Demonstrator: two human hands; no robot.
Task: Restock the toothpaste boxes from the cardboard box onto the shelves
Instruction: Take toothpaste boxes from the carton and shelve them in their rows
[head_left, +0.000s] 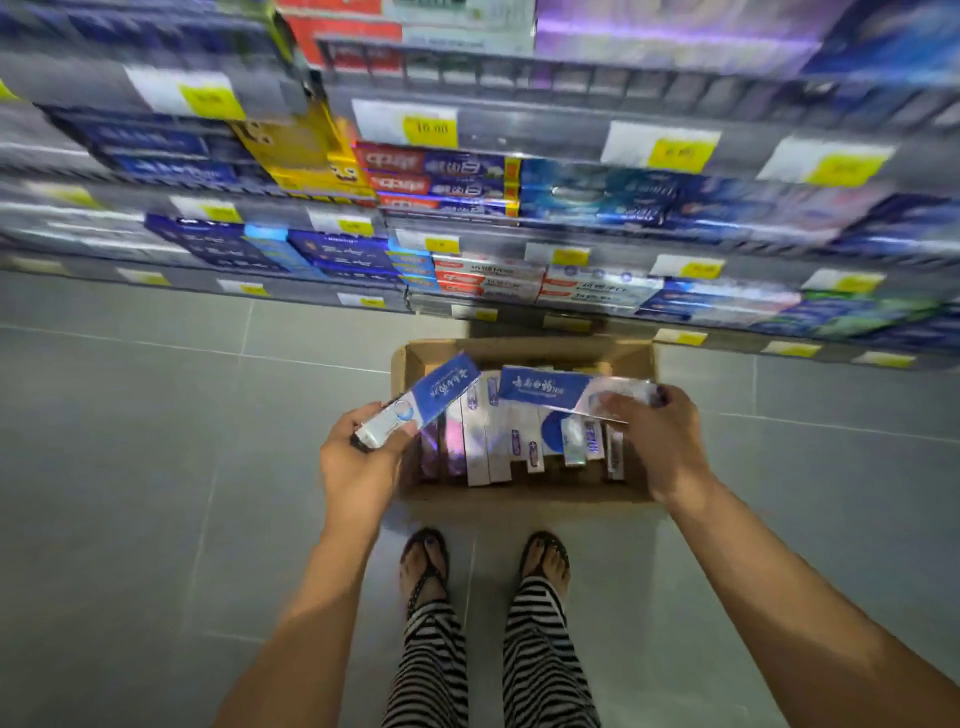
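Yellow price tag (430, 128) on a shelf rail (519, 127) read "10 00". Other tags (680, 154) and the Chinese lettering on the toothpaste boxes (540, 389) were too blurred to read.

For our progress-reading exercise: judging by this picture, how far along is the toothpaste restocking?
Done: the shelves look well filled, though which boxes were just added is unclear. In hand: the left hand grips one blue-and-white toothpaste box, the right hand a matching box, above the cardboard box. Left: a row of upright toothpaste boxes waits inside it.
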